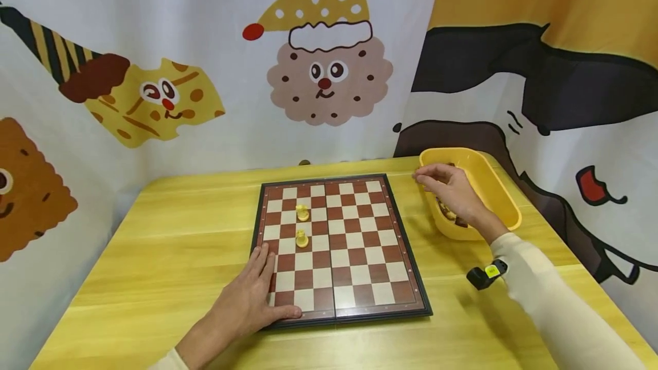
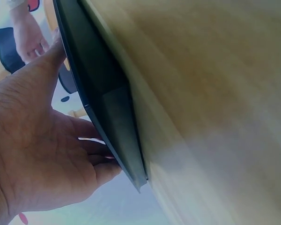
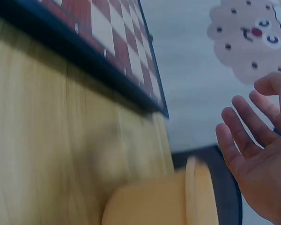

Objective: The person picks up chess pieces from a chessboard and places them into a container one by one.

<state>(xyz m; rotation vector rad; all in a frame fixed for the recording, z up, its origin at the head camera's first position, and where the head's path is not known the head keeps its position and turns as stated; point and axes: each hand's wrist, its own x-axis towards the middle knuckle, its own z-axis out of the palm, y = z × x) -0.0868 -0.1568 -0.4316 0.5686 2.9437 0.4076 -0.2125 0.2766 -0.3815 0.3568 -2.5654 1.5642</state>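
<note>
In the head view a brown-and-cream chessboard (image 1: 360, 238) lies unfolded. Two yellow chess pieces, a farther one (image 1: 303, 213) and a nearer one (image 1: 301, 238), stand on its left half. My left hand (image 1: 247, 296) rests on the near left corner, fingers extended along the left edge and thumb along the front. Its palm and the board's dark side (image 2: 107, 93) show in the left wrist view. Over the left rim of a yellow basket (image 1: 506, 196) hovers my right hand (image 1: 454, 190), thumb and index finger close together. Whether something small is between its fingertips is unclear.
Brown and gold pieces (image 1: 447, 210) lie inside the basket, partly hidden by the right hand. The basket stands right of the board on a yellow wood-grain table (image 1: 180, 244). A curtain with cartoon prints (image 1: 329, 81) hangs behind the table and at both sides.
</note>
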